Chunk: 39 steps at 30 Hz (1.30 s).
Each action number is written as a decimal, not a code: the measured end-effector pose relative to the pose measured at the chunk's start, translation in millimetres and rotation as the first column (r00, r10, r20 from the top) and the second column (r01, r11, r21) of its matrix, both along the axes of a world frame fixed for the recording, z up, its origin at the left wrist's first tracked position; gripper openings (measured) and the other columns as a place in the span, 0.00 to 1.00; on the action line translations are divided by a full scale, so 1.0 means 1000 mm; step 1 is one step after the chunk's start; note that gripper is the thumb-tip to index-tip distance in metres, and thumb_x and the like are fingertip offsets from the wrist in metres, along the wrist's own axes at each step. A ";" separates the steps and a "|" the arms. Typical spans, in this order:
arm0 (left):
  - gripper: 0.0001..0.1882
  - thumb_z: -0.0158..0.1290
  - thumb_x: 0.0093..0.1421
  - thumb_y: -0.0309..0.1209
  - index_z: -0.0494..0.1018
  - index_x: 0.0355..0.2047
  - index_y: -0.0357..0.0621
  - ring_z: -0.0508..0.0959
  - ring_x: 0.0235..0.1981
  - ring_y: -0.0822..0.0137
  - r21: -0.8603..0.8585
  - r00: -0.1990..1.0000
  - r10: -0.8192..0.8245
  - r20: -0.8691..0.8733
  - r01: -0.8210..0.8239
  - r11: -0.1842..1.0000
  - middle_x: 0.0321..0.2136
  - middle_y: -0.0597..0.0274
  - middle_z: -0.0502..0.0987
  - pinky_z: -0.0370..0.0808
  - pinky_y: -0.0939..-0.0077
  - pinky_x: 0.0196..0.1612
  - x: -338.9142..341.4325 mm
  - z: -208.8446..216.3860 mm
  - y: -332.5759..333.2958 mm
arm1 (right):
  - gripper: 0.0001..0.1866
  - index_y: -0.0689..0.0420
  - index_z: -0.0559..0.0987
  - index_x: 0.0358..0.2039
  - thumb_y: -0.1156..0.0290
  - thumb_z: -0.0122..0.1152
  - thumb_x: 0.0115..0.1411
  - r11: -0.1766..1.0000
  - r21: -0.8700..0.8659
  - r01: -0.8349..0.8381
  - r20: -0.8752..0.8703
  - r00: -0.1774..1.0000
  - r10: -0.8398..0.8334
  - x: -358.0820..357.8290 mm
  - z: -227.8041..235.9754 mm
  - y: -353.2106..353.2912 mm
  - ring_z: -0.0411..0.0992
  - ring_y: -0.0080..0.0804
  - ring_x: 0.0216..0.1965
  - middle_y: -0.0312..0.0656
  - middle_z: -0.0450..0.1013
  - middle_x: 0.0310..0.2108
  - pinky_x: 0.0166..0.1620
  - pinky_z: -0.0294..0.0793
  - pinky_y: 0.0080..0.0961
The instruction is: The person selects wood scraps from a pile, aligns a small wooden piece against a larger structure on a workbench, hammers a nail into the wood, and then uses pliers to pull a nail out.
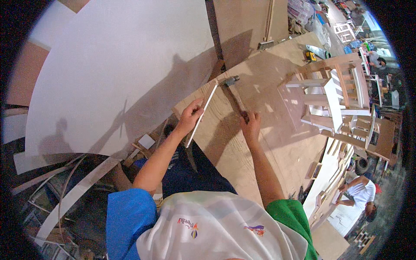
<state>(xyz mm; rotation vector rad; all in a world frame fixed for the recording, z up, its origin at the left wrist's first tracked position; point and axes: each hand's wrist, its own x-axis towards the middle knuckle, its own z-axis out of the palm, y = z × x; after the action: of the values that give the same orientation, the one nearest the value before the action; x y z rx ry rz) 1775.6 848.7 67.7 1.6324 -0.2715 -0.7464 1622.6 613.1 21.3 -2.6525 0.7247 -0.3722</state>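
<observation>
Left fingers [195,106] pinch a wooden strip [208,99], right fingers [255,117] grip a hammer [236,99] over the worktop [277,151]'s left side, and the strip looks loose, so any joining seems undone

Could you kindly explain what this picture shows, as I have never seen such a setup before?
There is no machine here: a person works with two bare hands. The single picture comes from the left of two wide fisheye cameras worn on the head, looking down, so straight edges bend near the rim. The left hand holds a narrow wooden strip; the right hand grips a hammer by its handle. Before them is a wooden work surface, with a small yellow-and-black object near its far edge and a pale wooden frame toward the right.
</observation>
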 end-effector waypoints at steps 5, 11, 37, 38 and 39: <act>0.21 0.49 0.61 0.26 0.64 0.55 0.44 0.70 0.23 0.76 -0.140 0.997 -0.074 0.018 0.076 0.987 0.25 0.67 0.70 0.70 0.80 0.28 -0.024 0.011 0.009 | 0.14 0.64 0.76 0.40 0.69 0.61 0.57 0.583 0.812 -0.038 0.149 0.978 -0.143 0.060 0.073 0.032 0.75 0.31 0.33 0.43 0.76 0.33 0.38 0.73 0.23; 0.19 0.51 0.61 0.27 0.66 0.53 0.43 0.71 0.24 0.75 -0.213 0.988 -0.091 0.125 0.116 0.970 0.24 0.65 0.71 0.71 0.78 0.28 -0.031 0.041 0.014 | 0.11 0.68 0.75 0.40 0.73 0.57 0.60 0.627 0.756 -0.188 0.317 0.943 -0.100 0.076 0.143 0.072 0.75 0.27 0.36 0.43 0.76 0.33 0.41 0.74 0.22; 0.27 0.53 0.55 0.30 0.64 0.57 0.54 0.75 0.39 0.44 0.122 0.568 -0.589 0.575 0.653 0.748 0.39 0.45 0.76 0.71 0.55 0.43 -0.042 0.081 -0.003 | 0.11 0.65 0.75 0.25 0.67 0.59 0.52 0.843 0.360 0.399 0.129 0.874 -0.468 -0.024 0.164 0.139 0.74 0.47 0.24 0.54 0.74 0.22 0.30 0.72 0.36; 0.26 0.52 0.56 0.31 0.64 0.57 0.55 0.75 0.40 0.44 0.129 0.521 -0.627 0.579 0.701 0.701 0.39 0.45 0.76 0.71 0.55 0.43 -0.057 0.077 -0.008 | 0.13 0.64 0.75 0.25 0.65 0.59 0.53 0.788 0.421 0.449 0.104 0.839 -0.534 -0.046 0.155 0.141 0.74 0.52 0.25 0.55 0.73 0.22 0.31 0.72 0.40; 0.26 0.51 0.56 0.32 0.64 0.57 0.55 0.75 0.40 0.45 0.203 0.463 -0.720 0.518 0.751 0.629 0.39 0.45 0.76 0.71 0.55 0.43 -0.071 0.076 -0.013 | 0.12 0.65 0.75 0.25 0.66 0.58 0.53 0.752 0.424 0.504 0.085 0.805 -0.587 -0.067 0.148 0.145 0.74 0.47 0.24 0.54 0.74 0.21 0.30 0.72 0.36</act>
<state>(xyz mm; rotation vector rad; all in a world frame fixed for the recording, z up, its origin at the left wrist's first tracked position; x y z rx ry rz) 1704.5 836.0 144.1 1.6210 -1.5183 -0.8546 1555.4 758.2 169.3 -1.9486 1.3548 -0.5900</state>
